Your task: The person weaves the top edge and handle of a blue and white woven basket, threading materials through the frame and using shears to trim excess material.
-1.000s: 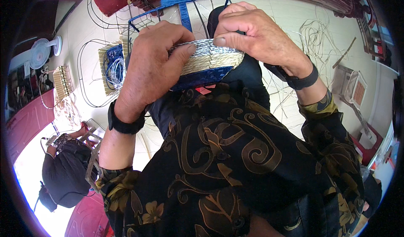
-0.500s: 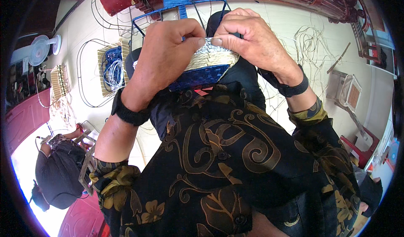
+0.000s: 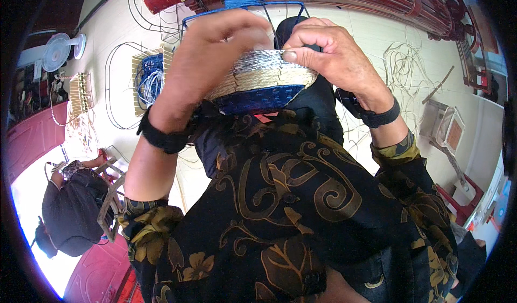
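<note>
Across the last second the woven basket (image 3: 261, 82) had risen closer to the camera and now filled more of the view, its silver, straw-coloured and blue bands plain to see; the work on its rim looked to be under way, not finished. The left hand (image 3: 207, 61) lay curled over the basket's left side, clamped on it, where 1 second earlier it had sat lower and flatter. The right hand (image 3: 328, 55) pinched the rim at the basket's right, thumb pressed onto the silver band, much as before. The basket sat between both hands, just above the patterned black shirt (image 3: 291, 206).

The left fingertips were hidden behind the basket, so what they gripped could not be told. Beyond the basket a blue wire frame (image 3: 242, 9) was partly covered. Left of the basket lay a second half-woven blue piece (image 3: 151, 79); lower left, another person (image 3: 70, 206) crouched, mostly cut off
</note>
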{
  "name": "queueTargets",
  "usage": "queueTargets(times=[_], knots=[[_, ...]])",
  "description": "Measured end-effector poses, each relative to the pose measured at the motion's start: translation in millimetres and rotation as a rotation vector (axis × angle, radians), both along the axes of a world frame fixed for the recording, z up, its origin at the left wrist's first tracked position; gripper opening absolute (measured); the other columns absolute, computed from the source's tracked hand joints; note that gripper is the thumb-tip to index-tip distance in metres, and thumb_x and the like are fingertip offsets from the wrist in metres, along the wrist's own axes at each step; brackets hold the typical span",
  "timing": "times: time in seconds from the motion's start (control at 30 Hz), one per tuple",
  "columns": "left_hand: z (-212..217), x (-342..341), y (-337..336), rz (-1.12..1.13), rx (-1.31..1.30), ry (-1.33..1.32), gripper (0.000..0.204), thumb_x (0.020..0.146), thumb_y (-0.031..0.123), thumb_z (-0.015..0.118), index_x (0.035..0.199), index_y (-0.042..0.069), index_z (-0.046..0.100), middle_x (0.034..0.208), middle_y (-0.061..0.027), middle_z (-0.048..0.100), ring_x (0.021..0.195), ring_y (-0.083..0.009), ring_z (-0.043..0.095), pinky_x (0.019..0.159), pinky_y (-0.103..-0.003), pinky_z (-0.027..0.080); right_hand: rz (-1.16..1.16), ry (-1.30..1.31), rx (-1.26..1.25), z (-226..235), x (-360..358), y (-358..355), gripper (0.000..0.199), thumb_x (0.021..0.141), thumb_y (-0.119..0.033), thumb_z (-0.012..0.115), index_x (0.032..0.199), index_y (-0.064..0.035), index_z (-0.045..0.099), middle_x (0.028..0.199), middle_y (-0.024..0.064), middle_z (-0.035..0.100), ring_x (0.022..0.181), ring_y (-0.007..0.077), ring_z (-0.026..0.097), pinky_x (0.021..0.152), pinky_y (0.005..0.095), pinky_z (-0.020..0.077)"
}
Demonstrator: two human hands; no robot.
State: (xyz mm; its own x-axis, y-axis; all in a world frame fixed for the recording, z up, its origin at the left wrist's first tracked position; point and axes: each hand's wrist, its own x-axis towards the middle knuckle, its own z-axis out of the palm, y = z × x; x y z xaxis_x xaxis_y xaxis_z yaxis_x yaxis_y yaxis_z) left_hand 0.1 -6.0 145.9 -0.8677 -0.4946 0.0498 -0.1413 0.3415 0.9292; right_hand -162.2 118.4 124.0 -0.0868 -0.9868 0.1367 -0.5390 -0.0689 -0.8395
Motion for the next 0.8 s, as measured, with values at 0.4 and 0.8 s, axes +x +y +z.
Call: queueTargets(times=[0.4,0.8], knots=[[2,13,18,0.048,-0.52,-0.043,0.005,0.073,0.008,0.061,0.075,0.003,0.061,0.068,-0.0056,0.056,0.069,-0.0212,0.055,0.073,-0.032,0.039,0.018,0.057,-0.048,-1,-5,2,0.02,0.075,-0.027,0.065,0.073,-0.0072,0.064,0.067,0.0042,0.059,0.071,0.02,0.054,0.068,0.0322,0.0415],[0,22,16,0.063,-0.436,-0.053,0.012,0.07,0.008,0.064,0.082,0.004,0.061,0.086,-0.0089,0.06,0.091,-0.0254,0.055,0.09,-0.039,0.034,0.018,-0.015,-0.011,-3,-3,2,0.02,0.075,-0.025,0.066,0.073,-0.0055,0.063,0.067,0.0063,0.057,0.07,0.0205,0.055,0.065,0.0313,0.0416]])
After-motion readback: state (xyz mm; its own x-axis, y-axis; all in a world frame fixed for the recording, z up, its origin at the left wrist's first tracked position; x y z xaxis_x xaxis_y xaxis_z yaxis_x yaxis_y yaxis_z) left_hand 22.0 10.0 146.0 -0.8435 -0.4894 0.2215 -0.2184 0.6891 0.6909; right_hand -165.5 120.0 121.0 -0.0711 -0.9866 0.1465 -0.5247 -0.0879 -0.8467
